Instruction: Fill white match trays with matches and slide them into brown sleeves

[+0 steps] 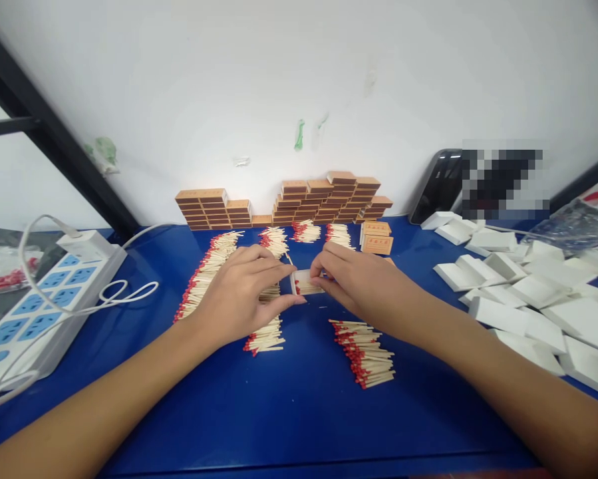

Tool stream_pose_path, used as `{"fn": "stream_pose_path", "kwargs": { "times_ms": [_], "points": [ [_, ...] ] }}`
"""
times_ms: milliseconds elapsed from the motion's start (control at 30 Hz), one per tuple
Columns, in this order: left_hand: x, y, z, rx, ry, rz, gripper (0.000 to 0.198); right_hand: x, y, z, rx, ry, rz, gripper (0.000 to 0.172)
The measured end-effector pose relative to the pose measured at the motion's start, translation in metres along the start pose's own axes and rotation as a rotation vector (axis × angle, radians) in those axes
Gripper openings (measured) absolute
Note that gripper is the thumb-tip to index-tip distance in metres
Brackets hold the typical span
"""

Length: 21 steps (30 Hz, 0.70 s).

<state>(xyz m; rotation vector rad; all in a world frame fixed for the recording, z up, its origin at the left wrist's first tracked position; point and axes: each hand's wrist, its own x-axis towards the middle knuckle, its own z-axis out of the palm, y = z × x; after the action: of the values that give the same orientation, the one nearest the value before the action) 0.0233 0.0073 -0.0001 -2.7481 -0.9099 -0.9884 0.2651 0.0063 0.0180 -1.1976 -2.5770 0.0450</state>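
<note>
From my remote view, open room lies on the blue tabletop (pixel 279 426) toward its near edge. Mid-table, the white tray (pixel 293 285) holds matches (pixel 303 287); my left hand's (pixel 243 293) thumb and forefinger clamp its left end. My right hand's (pixel 351 276) fingertips bunch over its other end, their grip hidden.

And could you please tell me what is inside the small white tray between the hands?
Red-tipped matches lie inside the tray; the right hand covers its right end, hiding what's there.
</note>
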Motion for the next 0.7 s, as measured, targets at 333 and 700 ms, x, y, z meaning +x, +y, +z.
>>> {"fn": "stream_pose_path", "kwargs": {
  "times_ms": [333, 700],
  "points": [
    [-0.001, -0.007, 0.0, 0.039, -0.028, -0.006, 0.038, -0.001, 0.032, -0.021, 0.019, 0.14, 0.053, 0.017],
    [0.0, -0.009, -0.002, 0.062, -0.017, -0.026, 0.036, 0.004, 0.06, -0.003, 0.079, -0.222, 0.109, 0.016]
  ]
}}
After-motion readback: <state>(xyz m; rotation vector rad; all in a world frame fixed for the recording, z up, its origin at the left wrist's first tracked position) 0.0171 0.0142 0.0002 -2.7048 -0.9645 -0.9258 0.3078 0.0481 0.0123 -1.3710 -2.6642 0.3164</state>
